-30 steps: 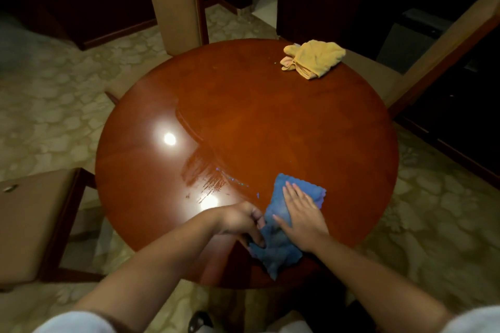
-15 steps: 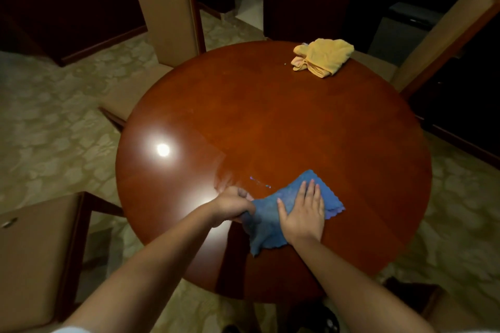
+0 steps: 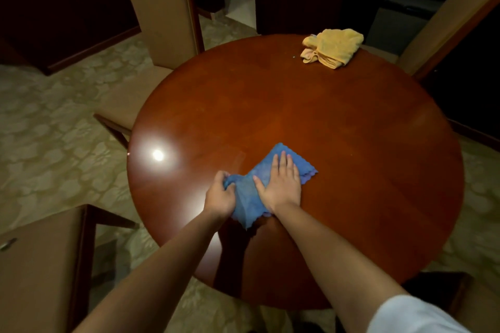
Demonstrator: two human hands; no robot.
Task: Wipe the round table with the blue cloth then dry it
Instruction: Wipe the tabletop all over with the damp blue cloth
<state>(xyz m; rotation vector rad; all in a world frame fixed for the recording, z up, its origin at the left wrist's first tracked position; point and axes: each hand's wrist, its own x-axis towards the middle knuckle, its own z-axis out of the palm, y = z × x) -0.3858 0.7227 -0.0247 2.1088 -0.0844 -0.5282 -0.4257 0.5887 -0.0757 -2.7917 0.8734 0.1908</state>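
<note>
Your right hand [image 3: 281, 184] lies flat, fingers straight, pressing the blue cloth [image 3: 250, 196] onto the round worktop [image 3: 338, 143] a little in from its near edge. Your left hand [image 3: 219, 192] curls its fingers round the cloth's left end. A yellow cloth [image 3: 334, 47] sits crumpled at the far edge.

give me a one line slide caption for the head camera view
Right hand presses the blue cloth flat on the round wooden table, left hand grips its edge; yellow cloth at the far rim.
</note>
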